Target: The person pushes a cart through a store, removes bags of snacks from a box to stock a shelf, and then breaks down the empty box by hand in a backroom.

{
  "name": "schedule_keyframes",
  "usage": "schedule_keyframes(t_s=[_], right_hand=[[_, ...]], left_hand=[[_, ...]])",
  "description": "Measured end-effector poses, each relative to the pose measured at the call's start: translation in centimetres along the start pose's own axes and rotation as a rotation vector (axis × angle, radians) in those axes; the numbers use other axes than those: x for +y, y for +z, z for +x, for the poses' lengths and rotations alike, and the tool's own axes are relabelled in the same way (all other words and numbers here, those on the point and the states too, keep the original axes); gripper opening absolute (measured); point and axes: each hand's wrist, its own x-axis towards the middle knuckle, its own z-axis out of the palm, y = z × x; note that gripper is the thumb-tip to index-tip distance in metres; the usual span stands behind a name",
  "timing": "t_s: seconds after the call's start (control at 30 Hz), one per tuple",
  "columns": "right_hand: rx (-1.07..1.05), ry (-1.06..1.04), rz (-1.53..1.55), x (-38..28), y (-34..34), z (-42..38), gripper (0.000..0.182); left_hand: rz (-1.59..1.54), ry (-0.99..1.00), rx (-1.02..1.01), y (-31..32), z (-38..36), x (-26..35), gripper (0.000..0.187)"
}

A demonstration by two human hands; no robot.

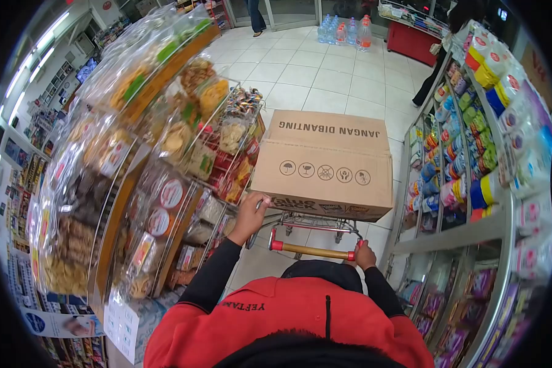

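Note:
A large closed cardboard box point(325, 156) lies across the top of a metal shopping cart point(313, 222) in front of me. My left hand point(249, 218) is at the near left corner of the box, with its fingers bent against the cardboard; whether it grips the edge is hard to make out. My right hand point(365, 254) is wrapped round the right end of the cart's handle point(313, 251), which has red ends and a tan middle.
Racks of bagged snacks point(178, 141) rise close on the left. Shelves of packaged goods point(460, 141) line the right. Bottles point(343, 32) stand on the tiled floor point(313, 76) ahead. One person point(435, 73) is at the upper right, another person's legs point(256, 17) at the top.

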Motion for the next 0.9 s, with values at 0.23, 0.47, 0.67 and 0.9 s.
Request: schedule_keyframes(t_s=[0.23,0.47,0.67,0.9], right_hand=[[0.034,-0.277,-0.056,-4.9,-12.3,20.9,0.036],[-0.081,-0.361,-0.259,-11.4,-24.3,39.3,0.036],[-0.075,-0.483,-0.350,-19.4,-31.3,54.8,0.036],[-0.084,-0.584,-0.438,-31.1,-37.6,72.0,0.037]], left_hand=[[-0.053,-0.109,0.148,6.4,19.4,-1.1,0.019],[-0.058,-0.319,0.242,11.1,34.0,-1.3,0.014],[-0.135,-0.378,0.374,13.6,47.0,-4.2,0.010],[-0.209,-0.460,0.470,13.8,63.0,-8.5,0.014]])
